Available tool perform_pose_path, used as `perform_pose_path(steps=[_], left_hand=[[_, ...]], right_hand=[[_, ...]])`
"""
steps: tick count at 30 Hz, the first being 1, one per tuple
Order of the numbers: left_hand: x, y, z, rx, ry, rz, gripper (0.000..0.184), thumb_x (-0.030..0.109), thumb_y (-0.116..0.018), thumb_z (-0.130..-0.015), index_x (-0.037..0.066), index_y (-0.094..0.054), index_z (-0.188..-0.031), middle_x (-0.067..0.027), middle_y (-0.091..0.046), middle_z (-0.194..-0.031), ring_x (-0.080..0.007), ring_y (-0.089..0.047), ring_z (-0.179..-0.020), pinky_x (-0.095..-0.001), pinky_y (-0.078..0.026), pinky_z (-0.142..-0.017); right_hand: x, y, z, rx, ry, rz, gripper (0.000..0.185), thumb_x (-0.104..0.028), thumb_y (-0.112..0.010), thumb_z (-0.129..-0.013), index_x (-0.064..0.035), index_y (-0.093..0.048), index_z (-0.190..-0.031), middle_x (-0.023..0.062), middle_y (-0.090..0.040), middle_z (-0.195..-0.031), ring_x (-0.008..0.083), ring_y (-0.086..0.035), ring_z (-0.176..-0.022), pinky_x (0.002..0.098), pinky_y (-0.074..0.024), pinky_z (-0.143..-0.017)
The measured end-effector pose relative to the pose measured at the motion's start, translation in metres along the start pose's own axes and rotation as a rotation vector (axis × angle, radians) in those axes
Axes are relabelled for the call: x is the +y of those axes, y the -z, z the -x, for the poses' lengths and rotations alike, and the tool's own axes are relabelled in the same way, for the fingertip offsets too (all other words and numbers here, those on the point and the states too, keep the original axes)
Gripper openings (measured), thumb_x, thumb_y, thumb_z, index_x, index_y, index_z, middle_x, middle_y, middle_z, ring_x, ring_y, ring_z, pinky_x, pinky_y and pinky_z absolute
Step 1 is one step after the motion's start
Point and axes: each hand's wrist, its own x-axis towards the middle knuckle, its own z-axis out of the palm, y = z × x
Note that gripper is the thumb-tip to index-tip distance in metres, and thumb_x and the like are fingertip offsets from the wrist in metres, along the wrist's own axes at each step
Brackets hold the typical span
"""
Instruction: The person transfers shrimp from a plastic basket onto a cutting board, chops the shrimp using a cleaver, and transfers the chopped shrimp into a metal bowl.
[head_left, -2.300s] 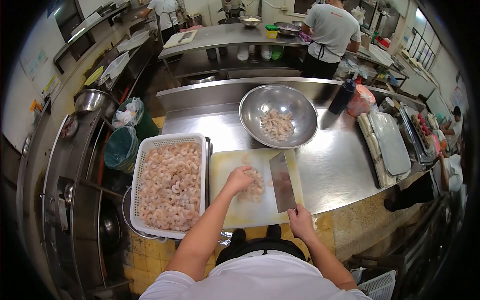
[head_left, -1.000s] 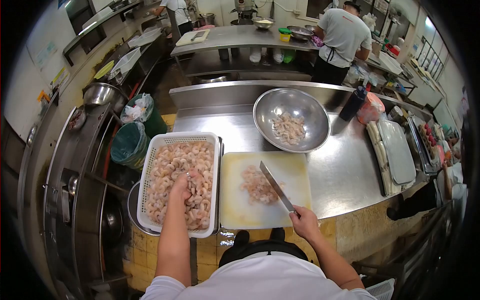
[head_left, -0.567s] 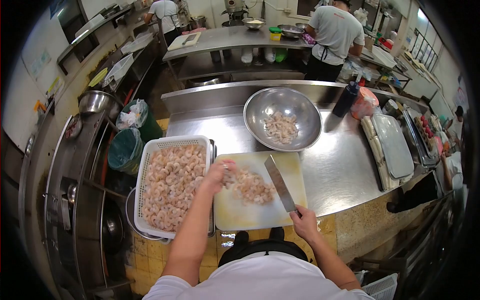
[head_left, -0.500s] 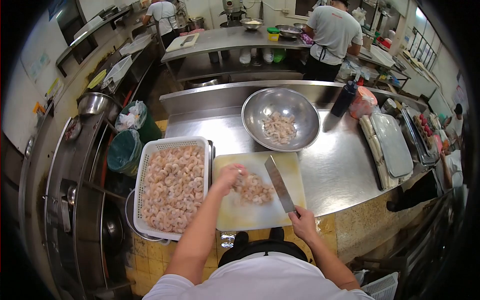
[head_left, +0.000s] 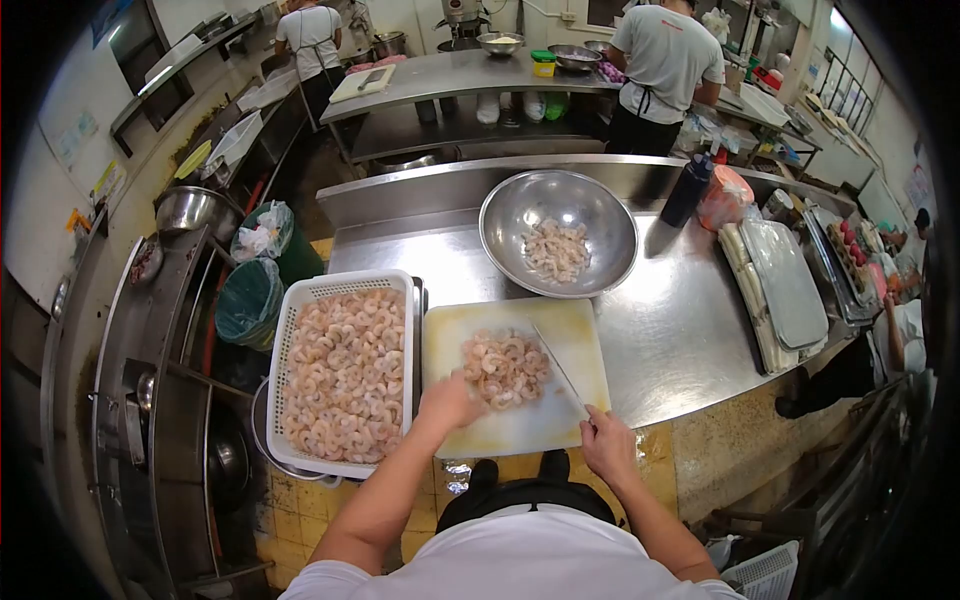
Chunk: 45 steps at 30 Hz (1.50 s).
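A pile of peeled shrimp lies on the white cutting board. At the pile's lower left is my left hand, blurred, its fingertips hard to make out. My right hand grips the handle of a cleaver, whose blade is nearly edge-on over the board, right of the pile. Left of the board, a white perforated basket is full of shrimp. Behind the board, a steel bowl holds a smaller heap of shrimp pieces.
A dark bottle and an orange-lidded container stand at the back right, near stacked trays. Green bins stand left of the basket. One person works at the rear table, another farther left.
My left hand has moved from over the pile down to its lower left, and the shrimp it held are on the pile. The cleaver has turned edge-on.
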Motion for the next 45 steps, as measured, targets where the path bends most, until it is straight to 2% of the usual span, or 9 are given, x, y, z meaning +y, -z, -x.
perform_pose_path(steps=[8, 13, 17, 23, 26, 32, 35, 40, 45], left_hand=[[-0.051, -0.093, -0.007, 0.240, -0.112, 0.237, 0.036, 0.027, -0.078, -0.091, 0.003, -0.068, -0.116, -0.0243, -0.075, -0.101, -0.0441, -0.072, -0.099, -0.0521, -0.057, -0.087], [-0.037, -0.013, -0.004, 0.594, -0.139, 0.405, 0.020, 0.016, -0.070, -0.094, 0.009, -0.070, -0.113, -0.0213, -0.075, -0.094, -0.0427, -0.072, -0.092, -0.0500, -0.057, -0.082], [-0.098, 0.054, -0.041, 0.747, 0.117, 0.265, 0.040, 0.021, -0.071, -0.089, 0.017, -0.070, -0.128, -0.0185, -0.072, -0.129, -0.0381, -0.069, -0.117, -0.0463, -0.054, -0.098], [-0.150, 0.044, -0.075, 0.312, 0.429, 0.519, 0.078, 0.023, -0.077, -0.076, 0.017, -0.058, -0.151, -0.0229, -0.062, -0.147, -0.0379, -0.062, -0.133, -0.0420, -0.051, -0.109], [-0.157, 0.038, -0.073, 0.365, 0.440, 0.588, 0.071, 0.019, -0.075, -0.079, 0.011, -0.060, -0.147, -0.0199, -0.070, -0.135, -0.0363, -0.070, -0.114, -0.0415, -0.056, -0.098], [-0.217, 0.027, -0.081, 0.289, 0.408, 1.606, 0.015, 0.006, -0.067, -0.087, 0.005, -0.065, -0.101, -0.0064, -0.061, -0.080, -0.0207, -0.059, -0.064, -0.0360, -0.050, -0.052], [-0.166, 0.063, -0.038, 0.383, 0.250, 1.552, 0.006, 0.004, -0.064, -0.088, 0.008, -0.060, -0.090, -0.0038, -0.057, -0.075, -0.0183, -0.058, -0.061, -0.0343, -0.045, -0.045], [-0.103, 0.053, -0.048, 0.436, -0.067, 1.221, 0.020, 0.004, -0.069, -0.086, 0.004, -0.073, -0.106, -0.0058, -0.072, -0.090, -0.0129, -0.067, -0.073, -0.0296, -0.054, -0.061], [-0.006, -0.007, -0.067, 0.411, -0.140, 0.475, 0.031, 0.023, -0.077, -0.082, 0.008, -0.078, -0.109, -0.0145, -0.075, -0.104, -0.0363, -0.072, -0.093, -0.0456, -0.058, -0.088]], right_hand=[[0.003, -0.008, 0.010, -0.058, 0.146, 0.146, 0.033, -0.022, -0.069, -0.096, -0.0121, -0.072, -0.127, 0.0177, -0.067, -0.092, 0.0414, -0.070, -0.083, 0.0522, -0.0561, -0.072], [-0.007, 0.000, 0.012, 0.008, 0.093, 0.039, 0.032, -0.021, -0.070, -0.095, -0.0111, -0.074, -0.125, 0.0172, -0.067, -0.092, 0.0404, -0.070, -0.083, 0.0507, -0.0561, -0.074], [-0.016, 0.004, 0.007, 0.040, 0.057, -0.042, 0.033, -0.020, -0.071, -0.094, -0.0093, -0.075, -0.125, 0.0181, -0.068, -0.092, 0.0399, -0.070, -0.084, 0.0497, -0.0554, -0.075], [-0.016, -0.007, 0.012, 0.007, 0.021, -0.110, 0.033, -0.021, -0.071, -0.094, -0.0079, -0.075, -0.124, 0.0196, -0.071, -0.093, 0.0412, -0.070, -0.086, 0.0503, -0.0556, -0.078], [-0.015, -0.014, 0.018, -0.005, -0.029, -0.159, 0.034, -0.022, -0.070, -0.094, -0.0063, -0.075, -0.124, 0.0203, -0.072, -0.094, 0.0412, -0.070, -0.088, 0.0502, -0.0552, -0.080], [-0.015, -0.011, 0.011, -0.036, -0.086, -0.203, 0.035, -0.023, -0.070, -0.095, -0.0044, -0.074, -0.124, 0.0217, -0.072, -0.095, 0.0419, -0.070, -0.091, 0.0508, -0.0541, -0.081], [-0.012, -0.005, 0.008, -0.025, -0.091, -0.182, 0.035, -0.022, -0.069, -0.095, -0.0050, -0.073, -0.125, 0.0224, -0.072, -0.096, 0.0432, -0.069, -0.091, 0.0511, -0.0538, -0.081], [-0.006, -0.001, 0.005, -0.033, -0.119, -0.208, 0.034, -0.022, -0.067, -0.095, -0.0069, -0.073, -0.125, 0.0240, -0.072, -0.099, 0.0447, -0.069, -0.093, 0.0526, -0.0535, -0.082], [0.001, -0.004, 0.006, -0.028, -0.082, -0.201, 0.035, -0.020, -0.069, -0.095, -0.0058, -0.073, -0.126, 0.0235, -0.072, -0.094, 0.0401, -0.071, -0.086, 0.0475, -0.0542, -0.079]])
